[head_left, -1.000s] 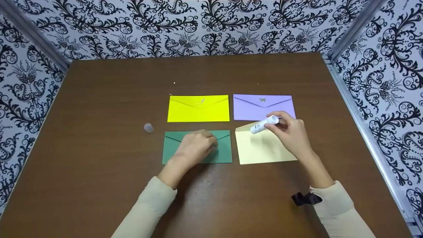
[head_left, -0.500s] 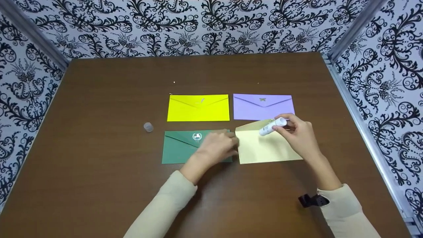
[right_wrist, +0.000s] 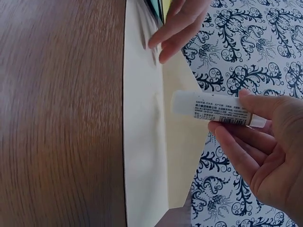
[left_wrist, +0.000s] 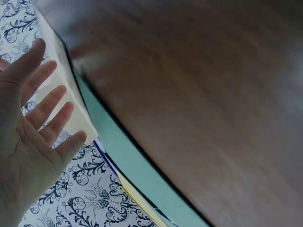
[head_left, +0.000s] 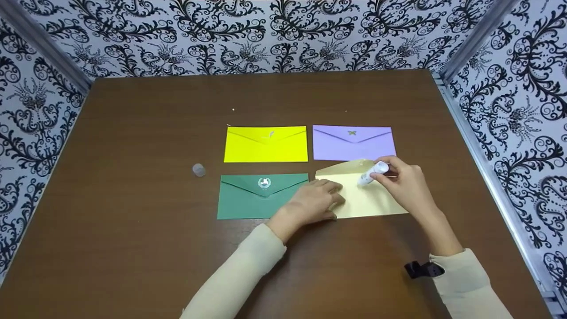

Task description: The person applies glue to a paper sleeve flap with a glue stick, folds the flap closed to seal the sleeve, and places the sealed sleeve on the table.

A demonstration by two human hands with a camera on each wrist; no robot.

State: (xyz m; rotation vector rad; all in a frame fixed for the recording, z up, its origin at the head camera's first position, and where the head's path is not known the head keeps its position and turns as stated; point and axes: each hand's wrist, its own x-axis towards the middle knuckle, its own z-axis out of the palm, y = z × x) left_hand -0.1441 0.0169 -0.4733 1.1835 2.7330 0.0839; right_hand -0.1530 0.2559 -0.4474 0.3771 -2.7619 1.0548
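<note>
A white glue stick (head_left: 372, 174) is pinched between the thumb and fingers of my right hand (head_left: 409, 184). It is tilted above the cream envelope (head_left: 370, 201), whose pointed flap is unfolded away from me. In the right wrist view the glue stick (right_wrist: 213, 108) shows printed text and a barcode, its uncapped end towards the flap. My left hand (head_left: 312, 201) lies over the envelope's left edge, fingers spread; the left wrist view shows the same hand (left_wrist: 35, 123) with its fingers loosely extended. Beside it is a green envelope (head_left: 248, 199) with a white emblem, its flap down.
Behind lie a yellow envelope (head_left: 266, 153) and a purple envelope (head_left: 354, 150), flaps down. A small translucent cap (head_left: 199, 170) rests left of the green envelope. The brown table (head_left: 133, 243) is bounded by patterned panels (head_left: 248, 40) at the back and sides.
My left hand has moved right from over the green envelope to the cream envelope's left side. My right hand has shifted slightly right and towards me, still holding the glue stick.
</note>
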